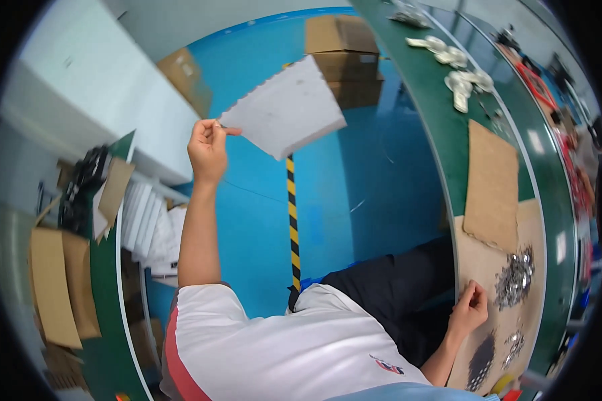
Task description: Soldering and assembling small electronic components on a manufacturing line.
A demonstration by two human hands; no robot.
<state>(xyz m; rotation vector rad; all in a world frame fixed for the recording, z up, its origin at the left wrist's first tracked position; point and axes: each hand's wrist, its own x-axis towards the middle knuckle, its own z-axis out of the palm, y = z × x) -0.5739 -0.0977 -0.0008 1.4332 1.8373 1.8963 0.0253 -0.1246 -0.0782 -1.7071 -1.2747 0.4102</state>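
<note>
1. By the left hand, one corner of a white sheet is pinched between thumb and fingers, with the remaining fingers curled in.
2. The white sheet is held out in the air above the blue floor, between the left table and the right table.
3. From the left hand, the sheet is extended to the right and away from the body; its longer axis seems to be slanted from lower left to upper right, though this is made uncertain by the lens's bend. It is touched by the left hand alone, and the right hand is placed well apart from it.
4. The right hand is held at the inner edge of a beige board, its fingers curled; whether they are pressed together, or a small piece is pinched, cannot be told.
5. One white sheet is counted in the hands and one brown cardboard sheet on the right table, beyond the right hand.
6. On the beige board, two silvery heaps are seen, a larger one and a smaller one, with one dark heap nearer the body. The single pieces are too small to be counted.
7. One striped floor tape is seen below the sheet.
</note>
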